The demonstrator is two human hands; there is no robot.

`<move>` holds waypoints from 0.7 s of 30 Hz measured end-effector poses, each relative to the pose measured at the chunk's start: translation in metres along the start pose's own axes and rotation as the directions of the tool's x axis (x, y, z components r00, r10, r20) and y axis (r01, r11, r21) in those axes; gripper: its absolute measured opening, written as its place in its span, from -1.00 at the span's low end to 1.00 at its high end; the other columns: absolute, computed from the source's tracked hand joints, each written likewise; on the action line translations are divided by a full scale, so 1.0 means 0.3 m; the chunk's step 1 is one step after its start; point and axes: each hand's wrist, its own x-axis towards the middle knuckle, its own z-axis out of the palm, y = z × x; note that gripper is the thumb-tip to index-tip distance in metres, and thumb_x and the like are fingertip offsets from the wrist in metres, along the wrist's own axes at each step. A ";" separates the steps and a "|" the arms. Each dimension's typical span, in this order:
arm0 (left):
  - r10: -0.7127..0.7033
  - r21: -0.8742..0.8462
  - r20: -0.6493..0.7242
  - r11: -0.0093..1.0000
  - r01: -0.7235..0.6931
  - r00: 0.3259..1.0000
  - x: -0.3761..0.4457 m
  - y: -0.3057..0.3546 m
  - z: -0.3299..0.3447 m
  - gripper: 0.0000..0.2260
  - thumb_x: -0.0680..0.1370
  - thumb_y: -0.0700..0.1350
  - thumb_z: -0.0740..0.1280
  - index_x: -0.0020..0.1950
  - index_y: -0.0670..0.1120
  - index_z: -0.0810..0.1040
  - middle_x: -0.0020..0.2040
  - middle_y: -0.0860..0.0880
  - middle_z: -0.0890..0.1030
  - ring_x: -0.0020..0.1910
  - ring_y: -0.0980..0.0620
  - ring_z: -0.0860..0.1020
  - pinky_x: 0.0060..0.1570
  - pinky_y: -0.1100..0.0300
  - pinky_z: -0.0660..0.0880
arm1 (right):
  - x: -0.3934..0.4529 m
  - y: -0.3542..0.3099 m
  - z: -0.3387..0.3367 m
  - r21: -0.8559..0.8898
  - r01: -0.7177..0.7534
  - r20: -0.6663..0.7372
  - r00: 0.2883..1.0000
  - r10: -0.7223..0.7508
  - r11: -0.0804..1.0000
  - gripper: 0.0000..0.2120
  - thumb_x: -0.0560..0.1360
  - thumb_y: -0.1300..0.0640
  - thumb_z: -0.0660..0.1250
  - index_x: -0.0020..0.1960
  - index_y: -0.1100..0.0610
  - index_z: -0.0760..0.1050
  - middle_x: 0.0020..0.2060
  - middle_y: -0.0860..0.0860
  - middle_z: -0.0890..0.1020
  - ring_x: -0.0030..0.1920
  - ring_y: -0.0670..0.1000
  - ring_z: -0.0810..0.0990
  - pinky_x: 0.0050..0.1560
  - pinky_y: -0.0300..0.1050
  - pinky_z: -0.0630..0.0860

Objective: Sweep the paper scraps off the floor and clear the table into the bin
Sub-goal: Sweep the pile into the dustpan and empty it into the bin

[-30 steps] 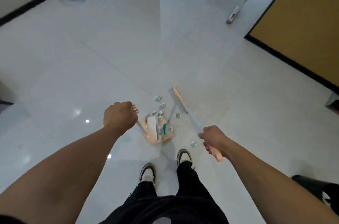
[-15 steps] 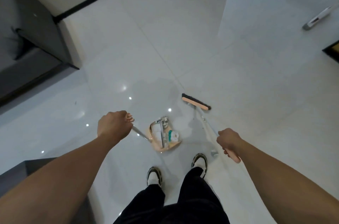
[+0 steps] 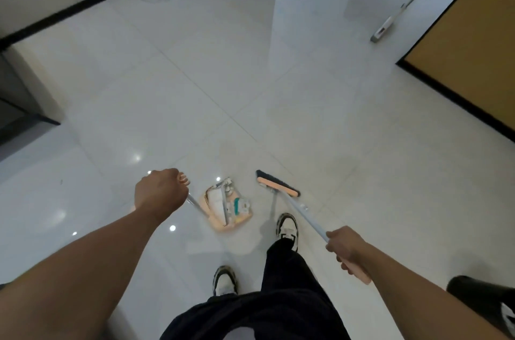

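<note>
Your left hand [image 3: 160,194] grips the loaded dustpan [image 3: 227,207] at lower centre; your right hand [image 3: 344,246] clamps the broom [image 3: 278,187], its head just right of the pan.

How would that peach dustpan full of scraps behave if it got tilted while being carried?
The dustpan is probably light: the left hand alone holds it by a thin handle. Its load of paper scraps sits loose and heaped, so a forward tilt would likely spill some. Hanging from a long handle, it may also swing a little.
</note>
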 end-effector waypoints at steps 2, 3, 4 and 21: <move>0.028 -0.014 -0.009 1.000 -0.028 1.000 -0.032 -0.027 -0.002 -0.88 0.41 -0.01 0.21 -0.31 0.03 0.46 -0.32 0.03 0.52 -0.32 -0.08 0.47 -0.26 0.16 0.39 | -0.048 0.023 0.061 0.037 -0.007 -0.010 1.000 0.007 0.999 -0.66 0.51 0.26 0.23 0.26 0.23 0.52 -0.32 0.17 0.50 -0.47 0.07 0.43 -0.48 -0.21 0.36; 0.045 -0.021 -0.014 0.999 -0.045 0.999 -0.043 -0.040 -0.003 -0.88 0.40 -0.01 0.21 -0.31 0.02 0.45 -0.31 0.01 0.54 -0.32 -0.08 0.47 -0.26 0.16 0.40 | -0.068 0.026 0.080 0.070 -0.006 -0.019 1.000 0.007 0.998 -0.69 0.49 0.26 0.25 0.21 0.25 0.53 -0.33 0.17 0.51 -0.47 0.07 0.43 -0.47 -0.20 0.36; 0.060 -0.029 -0.022 0.998 -0.060 0.998 -0.050 -0.051 -0.006 -0.89 0.40 0.00 0.21 -0.30 0.02 0.44 -0.30 0.00 0.55 -0.32 -0.09 0.48 -0.26 0.16 0.40 | -0.085 0.024 0.093 0.107 -0.004 -0.029 1.000 0.007 0.994 -0.71 0.47 0.26 0.26 0.17 0.28 0.55 -0.34 0.18 0.51 -0.48 0.07 0.43 -0.46 -0.19 0.36; -0.058 -0.024 0.019 0.998 0.059 0.998 0.044 0.049 0.022 -0.87 0.41 0.04 0.23 -0.27 0.02 0.46 -0.30 0.01 0.56 -0.30 -0.10 0.51 -0.28 0.16 0.42 | 0.157 -0.254 -0.170 0.496 0.085 -0.251 0.967 0.050 0.864 -0.88 0.54 0.30 0.19 -0.06 0.31 0.50 -0.39 0.20 0.51 -0.48 0.09 0.45 -0.49 -0.19 0.39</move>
